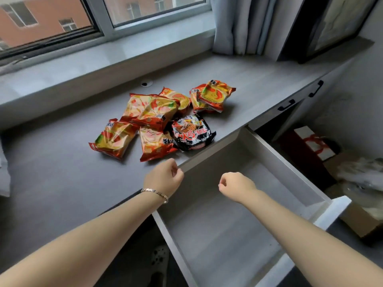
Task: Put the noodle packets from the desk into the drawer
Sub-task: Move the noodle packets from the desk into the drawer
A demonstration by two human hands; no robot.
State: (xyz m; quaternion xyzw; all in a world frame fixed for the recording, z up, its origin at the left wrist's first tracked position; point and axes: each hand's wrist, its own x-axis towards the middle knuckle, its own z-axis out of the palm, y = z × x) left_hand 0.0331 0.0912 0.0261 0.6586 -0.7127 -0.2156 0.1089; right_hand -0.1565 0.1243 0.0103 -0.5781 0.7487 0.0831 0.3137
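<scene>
1. While both hands hover with nothing in them, the fingers of the left hand (163, 179) are curled loosely into the palm, thumb against the forefinger, gripping no item.
2. Fingers of the right hand (236, 186) are likewise curled inward in a loose fist; no object sits between them.
3. Left hand sits over the near edge of the desk (62, 172), just beside the far left corner of the drawer (294, 177). A bracelet (155, 194) circles the left wrist.
4. Right hand sits above the open drawer, apart from its walls; whether it touches anything cannot be told.
5. Drawer is pulled out toward the near right, and its grey inside holds no packets.
6. Noodle packets lie on the desk, far of the hands, in a loose cluster. A black packet (191, 132) lies nearest the drawer, at the desk's right edge.
7. Red and yellow packets: one at the near left (114, 139), one near centre (155, 145) touching the black packet, and a larger one (151, 109) overlapping both. Another (178, 97) shows partly behind the larger one.
8. Stacked red and yellow packets (211, 96) lie at the far right of the cluster, apart from the black packet.
9. Window (103, 15) and sill run along the far side; a curtain (242, 23) hangs at the far right.
</scene>
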